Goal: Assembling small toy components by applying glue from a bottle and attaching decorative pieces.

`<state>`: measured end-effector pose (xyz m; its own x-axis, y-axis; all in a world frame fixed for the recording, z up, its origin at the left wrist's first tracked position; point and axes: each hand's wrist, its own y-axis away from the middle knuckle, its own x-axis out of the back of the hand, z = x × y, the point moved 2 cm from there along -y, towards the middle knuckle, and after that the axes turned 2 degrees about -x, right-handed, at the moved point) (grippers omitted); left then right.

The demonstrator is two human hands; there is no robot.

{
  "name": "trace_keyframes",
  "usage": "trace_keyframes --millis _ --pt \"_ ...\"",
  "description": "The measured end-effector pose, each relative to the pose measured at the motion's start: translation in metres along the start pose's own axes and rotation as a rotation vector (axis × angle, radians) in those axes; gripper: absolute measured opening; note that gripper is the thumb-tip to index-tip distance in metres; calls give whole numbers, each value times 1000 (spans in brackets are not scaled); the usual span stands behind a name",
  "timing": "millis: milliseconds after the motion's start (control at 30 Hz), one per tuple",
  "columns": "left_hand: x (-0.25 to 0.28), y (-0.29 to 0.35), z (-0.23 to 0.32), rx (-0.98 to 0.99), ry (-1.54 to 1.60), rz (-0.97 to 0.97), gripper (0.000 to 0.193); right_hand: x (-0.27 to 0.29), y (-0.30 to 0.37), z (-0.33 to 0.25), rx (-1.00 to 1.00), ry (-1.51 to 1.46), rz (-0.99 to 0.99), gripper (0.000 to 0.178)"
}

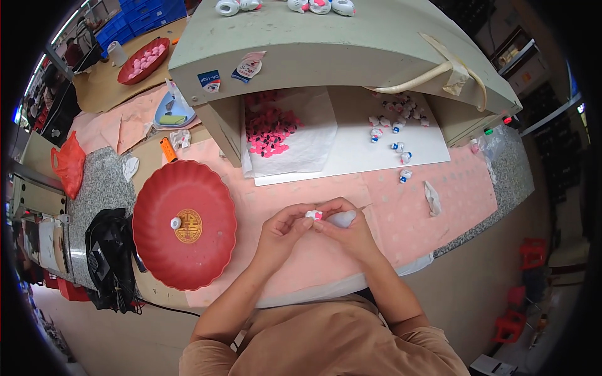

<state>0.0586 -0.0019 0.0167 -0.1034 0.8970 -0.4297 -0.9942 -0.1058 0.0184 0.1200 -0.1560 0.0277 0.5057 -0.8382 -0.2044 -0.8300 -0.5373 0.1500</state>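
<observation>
Over the pink cloth, my two hands meet in front of my body. My left hand (280,229) is closed, pinching a small white-and-pink figure piece (314,215) between thumb and fingers. The fingertips of my right hand (356,234) touch the same piece from the other side. Held in the right palm is a small translucent squeeze bottle (343,219), its thin tip pointing away to the right. To the left stands a large red scalloped tray (150,244) with one small white piece (175,223) in it.
A grey metal shelf (269,53) stands ahead, with white figure pieces (320,6) on top. Beneath it lie many pink pieces (273,135) on white paper and several white-and-blue figures (398,147). A crumpled tissue (433,198) lies right; a black bag (110,263) sits far left.
</observation>
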Motion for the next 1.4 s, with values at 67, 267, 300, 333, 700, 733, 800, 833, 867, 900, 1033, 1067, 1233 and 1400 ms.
trace_keyframes --millis 67,267,300,333,700,733,800,833,867,900,1033,1067,1233,1400 --pt "2 3 2 5 -14 -37 27 -2 -2 2 23 62 31 21" --pt "-3 1 -18 26 98 -110 27 4 8 8 59 45 135 22" --pt "-4 3 -16 48 123 -110 26 5 9 8 21 18 116 22" --pt "-3 4 -14 69 123 -112 27 5 8 10 35 10 97 22" --pt "-9 15 13 104 97 -105 27 15 13 21 -84 -117 -9 19" --pt "-12 23 25 61 -23 -77 28 22 15 17 -88 -119 -3 19" --pt "-3 40 66 -245 -479 108 26 34 24 -2 -20 -95 -13 21" --pt "11 44 83 -313 -689 224 26 41 31 -14 -54 -51 69 22" --pt "27 50 98 -414 -958 342 25 49 35 -19 -62 -49 112 22" --pt "45 55 105 -473 -1179 455 26 58 39 -23 -53 67 199 21" --pt "47 55 102 -402 -1406 640 42 89 42 -6 228 346 347 28" --pt "37 48 95 -396 -1406 598 44 88 42 -4 235 352 346 27" --pt "-76 -60 29 -333 -899 -116 34 89 50 -8 251 93 349 28" --pt "-143 -143 -48 -501 -854 -335 29 84 57 -15 220 -73 495 24"
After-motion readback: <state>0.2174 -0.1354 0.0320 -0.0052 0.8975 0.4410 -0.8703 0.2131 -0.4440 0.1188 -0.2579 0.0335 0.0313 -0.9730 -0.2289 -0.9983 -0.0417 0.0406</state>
